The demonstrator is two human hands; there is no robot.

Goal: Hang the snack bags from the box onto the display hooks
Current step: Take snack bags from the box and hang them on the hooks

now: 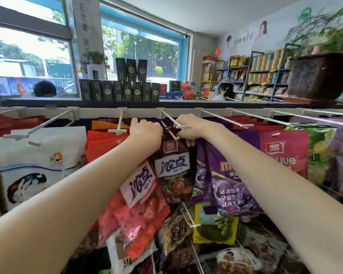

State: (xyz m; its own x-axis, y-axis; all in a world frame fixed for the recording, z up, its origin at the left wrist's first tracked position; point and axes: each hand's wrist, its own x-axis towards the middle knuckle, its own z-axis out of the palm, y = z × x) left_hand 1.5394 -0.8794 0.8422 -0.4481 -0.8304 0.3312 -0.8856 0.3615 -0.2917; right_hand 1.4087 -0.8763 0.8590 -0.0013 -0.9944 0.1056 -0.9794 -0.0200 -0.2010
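Dark brown snack bag hangs at the centre of the rack, its top edge held up at a white display hook that juts from the white rail. Your left hand curls over the bag's upper left corner, fingers folded down out of sight behind the knuckles. Your right hand grips the upper right corner, fingertips wrapped over the bag's front edge just under the hook's crossbar. Whether the hook's tip has passed through the bag's hole cannot be told, as your hands cover it.

Just below and to the left, a red bag with the same white label leans tilted against the brown one. To the right, a purple bag hangs touching it, and beyond that a magenta bag. Far left, a white bag with a rabbit hangs from its own hook. Beneath, a yellow-edged bag sits on a lower hook.

On the ledge above the rail stands a row of dark boxes; a potted plant stands at the right.
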